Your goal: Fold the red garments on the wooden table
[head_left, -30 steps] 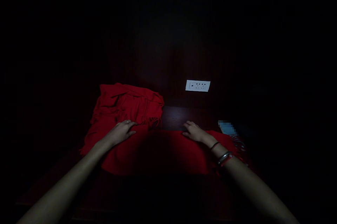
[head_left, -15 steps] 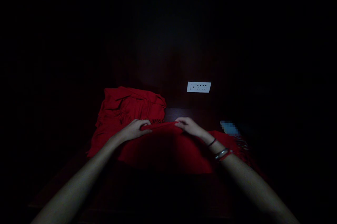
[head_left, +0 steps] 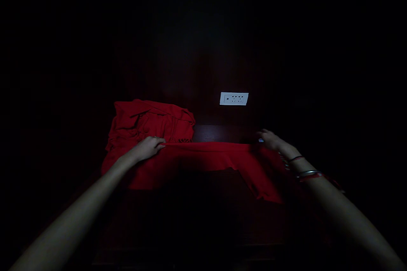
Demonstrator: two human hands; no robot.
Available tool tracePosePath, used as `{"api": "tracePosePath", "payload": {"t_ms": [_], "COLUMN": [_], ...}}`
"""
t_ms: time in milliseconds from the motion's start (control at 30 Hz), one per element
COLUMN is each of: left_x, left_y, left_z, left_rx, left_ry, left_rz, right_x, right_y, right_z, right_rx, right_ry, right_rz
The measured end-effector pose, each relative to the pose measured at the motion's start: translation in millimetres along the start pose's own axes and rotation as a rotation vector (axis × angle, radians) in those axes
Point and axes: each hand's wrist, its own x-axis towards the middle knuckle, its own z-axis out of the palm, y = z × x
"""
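Observation:
A red fringed scarf (head_left: 203, 152) is stretched sideways in front of me, its upper edge nearly straight. My left hand (head_left: 149, 148) is closed on that edge at the left. At the other end, my right hand (head_left: 272, 139) is closed on the scarf's right part; its fingertips are dim and partly in shadow. From there a flap of the cloth slants down toward me. Beyond my left hand lies a heaped, wrinkled mass of red cloth (head_left: 152, 120) with fringe along its near edge. Whether it is one piece with the stretched part, I cannot tell.
Under the cloth is a dark tabletop (head_left: 210, 133). A white socket panel (head_left: 234, 99) is on the dark wall behind it. A small pale-blue item (head_left: 261, 140) shows by my right fingers, mostly hidden. The surroundings are almost black.
My right hand has moved right, and my left hand slightly left, so they are farther apart. The upper edge between them is now longer and straighter. The view has shifted slightly.

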Motion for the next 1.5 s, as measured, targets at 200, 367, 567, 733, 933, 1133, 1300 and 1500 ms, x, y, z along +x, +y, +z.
{"api": "tracePosePath", "payload": {"t_ms": [200, 367, 567, 733, 933, 1133, 1300, 1500], "left_x": [1, -11, -21, -12, 2, 10, -7, -10], "left_y": [50, 43, -3, -9, 38, 84, 45, 13], "left_z": [-20.0, -29.7, -7.9, 0.3, -25.4, -48.1, -32.3, -10.8], "left_rx": [-0.084, -0.065, -0.109, -0.118, -0.204, -0.098, -0.15, -0.281], "left_ry": [0.106, 0.085, -0.004, 0.039, 0.018, 0.061, -0.068, -0.056], "left_rz": [0.165, 0.089, 0.025, -0.022, 0.149, 0.199, 0.118, 0.016], "right_x": [4, 9, 1, -2, -9, -9, -1, 0], "right_y": [-166, -171, -42, 37, -57, -178, -122, -9], "right_z": [31, 9, -43, -45, -8, 11, -11, -45], "right_rx": [0.363, 0.454, 0.632, 0.201, 0.251, 0.471, 0.534, 0.181], "right_ry": [0.064, 0.085, 0.12, 0.096, 0.049, 0.054, 0.215, 0.104], "right_rz": [-0.654, -0.576, -0.281, 0.127, -0.346, -0.61, -0.424, 0.04]}}
